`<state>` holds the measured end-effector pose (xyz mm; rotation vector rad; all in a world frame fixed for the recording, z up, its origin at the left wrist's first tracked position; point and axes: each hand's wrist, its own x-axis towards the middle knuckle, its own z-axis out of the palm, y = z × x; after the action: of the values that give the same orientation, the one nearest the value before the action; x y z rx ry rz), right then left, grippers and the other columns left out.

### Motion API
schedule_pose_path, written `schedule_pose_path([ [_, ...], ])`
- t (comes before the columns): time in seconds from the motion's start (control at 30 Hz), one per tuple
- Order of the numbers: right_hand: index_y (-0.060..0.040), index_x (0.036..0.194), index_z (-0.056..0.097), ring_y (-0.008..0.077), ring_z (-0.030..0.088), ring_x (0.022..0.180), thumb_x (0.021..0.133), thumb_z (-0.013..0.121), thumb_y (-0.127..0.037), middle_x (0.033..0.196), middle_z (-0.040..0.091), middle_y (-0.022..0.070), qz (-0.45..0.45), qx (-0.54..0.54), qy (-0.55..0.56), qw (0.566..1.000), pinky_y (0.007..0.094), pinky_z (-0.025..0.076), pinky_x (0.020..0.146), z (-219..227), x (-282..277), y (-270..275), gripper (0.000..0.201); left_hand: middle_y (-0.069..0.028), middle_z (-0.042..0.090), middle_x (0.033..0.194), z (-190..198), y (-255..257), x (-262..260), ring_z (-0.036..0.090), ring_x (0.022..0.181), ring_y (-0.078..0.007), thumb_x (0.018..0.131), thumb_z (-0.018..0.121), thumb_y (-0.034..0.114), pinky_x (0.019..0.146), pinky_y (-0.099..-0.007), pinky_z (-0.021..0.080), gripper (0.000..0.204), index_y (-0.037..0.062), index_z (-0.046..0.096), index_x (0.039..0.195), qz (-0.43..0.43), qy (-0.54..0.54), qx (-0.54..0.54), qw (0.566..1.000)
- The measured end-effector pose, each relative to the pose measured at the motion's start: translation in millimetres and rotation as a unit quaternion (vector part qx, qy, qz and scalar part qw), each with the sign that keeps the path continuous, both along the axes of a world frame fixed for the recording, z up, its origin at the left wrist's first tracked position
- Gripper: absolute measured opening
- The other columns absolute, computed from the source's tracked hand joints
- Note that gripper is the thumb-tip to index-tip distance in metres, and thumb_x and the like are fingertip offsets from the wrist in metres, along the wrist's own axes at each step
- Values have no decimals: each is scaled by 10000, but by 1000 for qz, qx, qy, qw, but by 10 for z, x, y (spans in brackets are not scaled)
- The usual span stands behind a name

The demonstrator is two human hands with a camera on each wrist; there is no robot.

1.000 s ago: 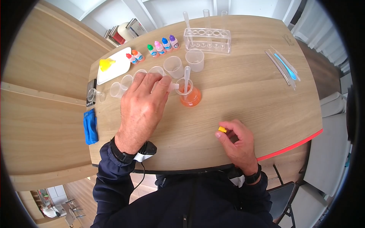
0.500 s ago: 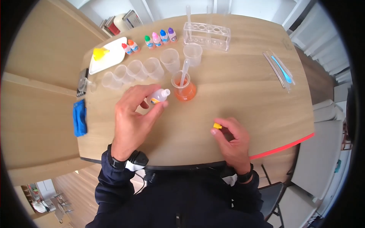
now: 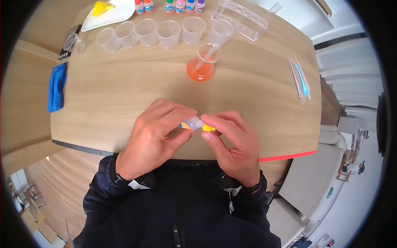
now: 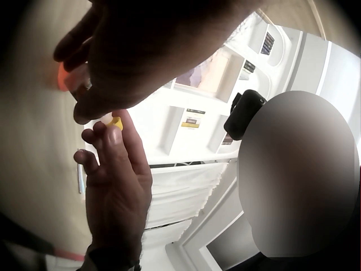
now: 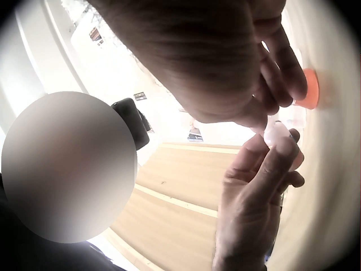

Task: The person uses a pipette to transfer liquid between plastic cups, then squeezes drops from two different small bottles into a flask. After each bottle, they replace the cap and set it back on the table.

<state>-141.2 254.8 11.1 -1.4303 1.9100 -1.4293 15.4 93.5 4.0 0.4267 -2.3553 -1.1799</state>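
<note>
Near the table's front edge, my left hand grips a small translucent dropper bottle between thumb and fingers, its nozzle pointing right. My right hand pinches a yellow cap right at that nozzle. The bottle shows pale in the right wrist view, and the cap peeks out between the fingers in the left wrist view. Beyond the hands stands a conical flask of orange liquid, with a clear plastic pipette leaning in it.
Several clear plastic cups form a row behind the flask. Further back are capped dropper bottles, a white tray with a yellow funnel, and a test-tube rack. A blue cloth lies left, wrapped stirrers right.
The left hand has drawn the bottle back from beside the flask toward the body. The right hand has moved left, bringing the yellow cap to the bottle's nozzle. The head view has tilted down.
</note>
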Motion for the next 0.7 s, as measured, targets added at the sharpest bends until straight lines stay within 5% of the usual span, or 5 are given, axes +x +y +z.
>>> schedule_pose_path([
  [0.37, -21, 1264, 775, 300, 713, 882, 924, 830, 22, 1060, 723, 138, 29, 44, 32, 998, 394, 575, 748, 1, -8, -54, 348, -109, 772, 1116, 0, -14, 50, 700, 972, -323, 760, 895, -38, 814, -413, 582, 427, 25, 781, 1167, -7, 10, -54, 998],
  [0.57, -11, 1006, 777, 303, 681, 757, 930, 869, -63, 928, 719, 110, 7, 95, 61, 994, 404, 516, 636, -36, 0, -38, 130, -111, 772, 1095, -17, 0, 68, 698, 962, -319, 749, 897, -36, 813, -411, 581, 432, 23, 781, 1161, -13, 11, -69, 997],
  [0.7, -28, 910, 753, 310, 648, 676, 962, 862, -143, 804, 673, 101, -4, 126, 95, 987, 408, 475, 588, -87, -15, 17, 167, -111, 775, 1088, -19, 14, 66, 697, 955, -316, 743, 907, -26, 809, -410, 581, 433, 22, 782, 1155, -22, 9, -64, 998],
])
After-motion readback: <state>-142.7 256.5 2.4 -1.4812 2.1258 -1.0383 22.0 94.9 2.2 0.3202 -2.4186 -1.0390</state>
